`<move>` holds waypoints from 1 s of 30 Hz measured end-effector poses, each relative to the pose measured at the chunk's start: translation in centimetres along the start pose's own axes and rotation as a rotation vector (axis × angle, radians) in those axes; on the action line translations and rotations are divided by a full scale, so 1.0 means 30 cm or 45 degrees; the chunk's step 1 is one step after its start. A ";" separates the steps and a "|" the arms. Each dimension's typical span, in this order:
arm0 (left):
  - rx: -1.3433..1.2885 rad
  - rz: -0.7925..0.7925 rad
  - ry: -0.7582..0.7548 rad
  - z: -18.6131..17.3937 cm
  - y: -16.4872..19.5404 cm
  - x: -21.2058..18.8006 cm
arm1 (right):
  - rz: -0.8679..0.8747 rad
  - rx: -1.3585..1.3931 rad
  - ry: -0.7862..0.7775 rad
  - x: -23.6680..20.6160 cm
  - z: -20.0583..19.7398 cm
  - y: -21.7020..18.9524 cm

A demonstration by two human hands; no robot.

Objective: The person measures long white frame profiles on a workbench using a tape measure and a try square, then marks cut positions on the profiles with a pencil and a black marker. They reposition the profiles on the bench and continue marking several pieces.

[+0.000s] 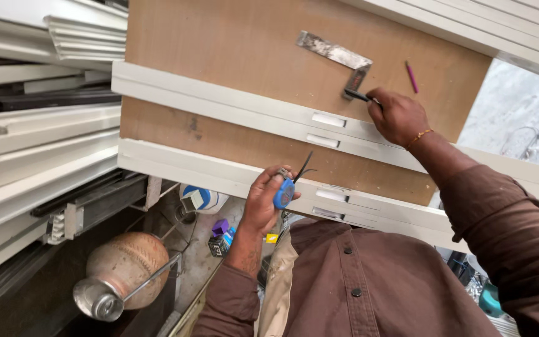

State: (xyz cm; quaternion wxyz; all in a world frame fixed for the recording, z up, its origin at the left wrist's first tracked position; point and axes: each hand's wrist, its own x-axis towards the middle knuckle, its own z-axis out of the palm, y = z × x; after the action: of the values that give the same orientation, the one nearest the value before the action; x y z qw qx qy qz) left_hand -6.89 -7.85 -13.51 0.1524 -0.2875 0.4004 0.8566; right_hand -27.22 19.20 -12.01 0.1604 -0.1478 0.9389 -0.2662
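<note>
My left hand [263, 203] grips a blue tape measure [284, 193] at the near edge of a long white profile [219, 173] lying across a brown plywood board [251, 50]. A second white profile [219, 100] lies farther up the board, with rectangular slots in it. My right hand [399, 115] reaches over that profile and holds a dark pencil-like tool [360, 95], its tip beside a metal try square [338, 56] lying flat on the board. A pink pencil [412, 77] rests on the board to the right of the square.
Stacked white and dark profiles [38, 143] fill the left side. A round metal pot [123, 271] sits on the floor at lower left, with a blue-and-white bottle [202, 200] and small containers [221, 237] beside it. More white profiles [506, 31] lie at top right.
</note>
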 end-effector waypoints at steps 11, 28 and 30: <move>1.824 0.592 -0.186 0.262 0.006 0.069 | 0.520 -0.490 -0.261 -0.196 -0.067 0.187; 2.390 0.523 -0.028 0.147 0.055 0.173 | 0.757 1.200 0.047 -0.547 0.032 0.216; 2.404 0.752 0.118 0.074 0.153 0.247 | 0.766 1.438 0.403 -0.597 -0.092 0.378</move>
State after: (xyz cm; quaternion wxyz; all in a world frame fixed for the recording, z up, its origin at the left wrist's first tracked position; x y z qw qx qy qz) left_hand -15.82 -8.81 -14.18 0.0835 0.0300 0.9802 0.1773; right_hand -14.23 36.18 -11.99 0.1405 0.2690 0.6674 -0.6801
